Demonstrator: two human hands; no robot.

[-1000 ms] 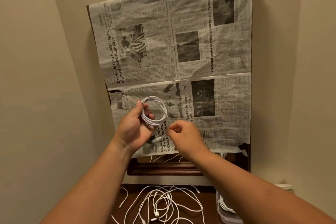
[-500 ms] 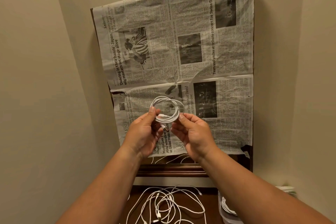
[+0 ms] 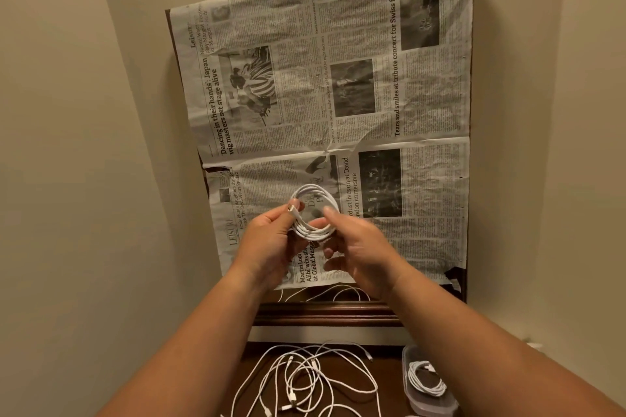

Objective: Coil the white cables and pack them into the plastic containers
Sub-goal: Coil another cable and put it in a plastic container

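Note:
A white cable wound into a round coil (image 3: pixel 313 210) is held up in front of me at mid-frame. My left hand (image 3: pixel 267 247) pinches its left side, with a connector end under the thumb. My right hand (image 3: pixel 359 247) grips the coil's lower right, fingers blurred. Below, a tangle of loose white cables (image 3: pixel 301 379) lies on the dark wooden surface. At the bottom right stands a clear plastic container (image 3: pixel 411 393) with a coiled white cable (image 3: pixel 425 379) inside.
A large newspaper sheet (image 3: pixel 338 95) covers a dark-framed panel leaning on the beige wall behind. A dark wooden ledge (image 3: pixel 325 313) runs below it, with cable loops showing at the paper's lower edge. Beige walls close in left and right.
My right hand rose from below the coil and took hold of its right side. The coil is now held by both hands and looks tighter; the view shifted slightly.

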